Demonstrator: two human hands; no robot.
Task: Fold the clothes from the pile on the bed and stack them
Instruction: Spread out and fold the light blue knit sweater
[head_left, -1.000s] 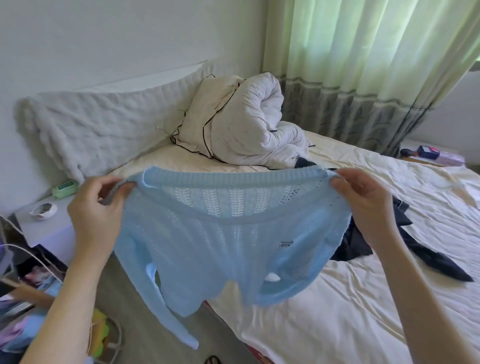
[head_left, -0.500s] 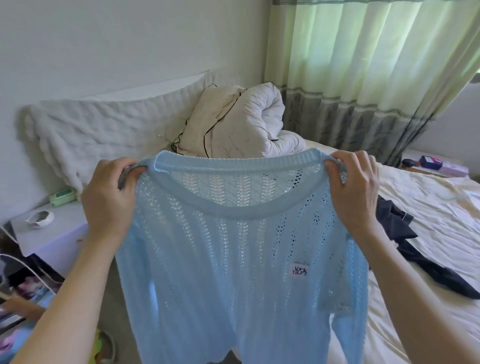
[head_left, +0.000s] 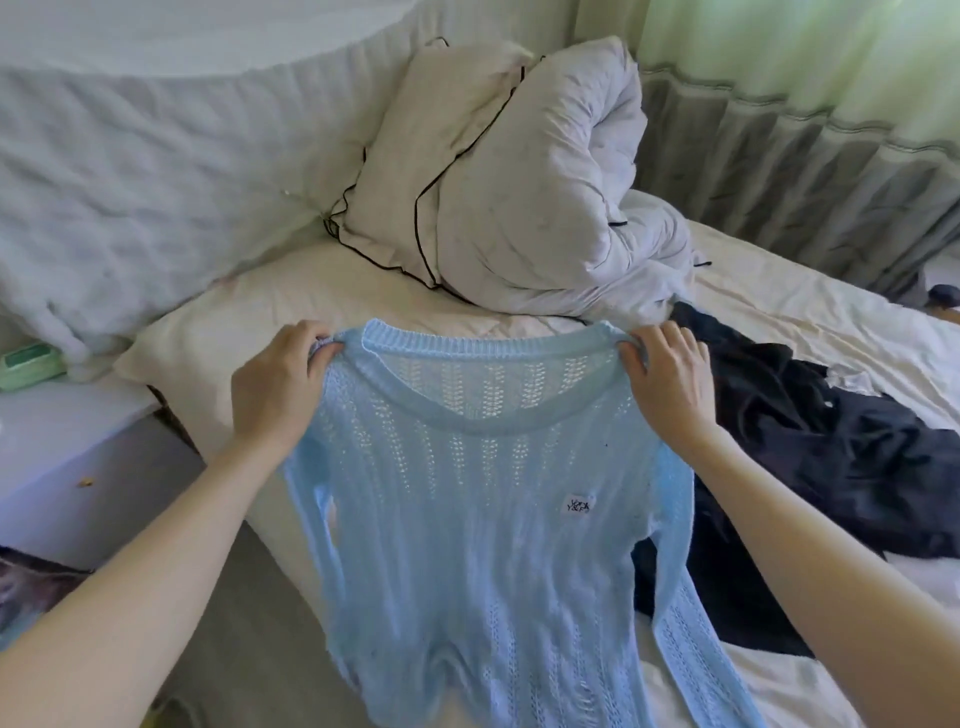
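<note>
Grips: left hand (head_left: 275, 387) and right hand (head_left: 670, 387) each pinch a shoulder of the light-blue open-knit sweater (head_left: 467, 519).
Risk: dangling sleeves may bunch underneath when laid on the cream-sheeted bed (head_left: 831, 332).

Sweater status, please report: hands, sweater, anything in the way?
Left hand and right hand each grip a shoulder. Sweater hangs open above bed. Dark clothes lie right.

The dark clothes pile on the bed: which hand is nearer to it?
Right. The right hand grips the blue sweater beside the dark clothes pile; the left hand grips its far shoulder.
</note>
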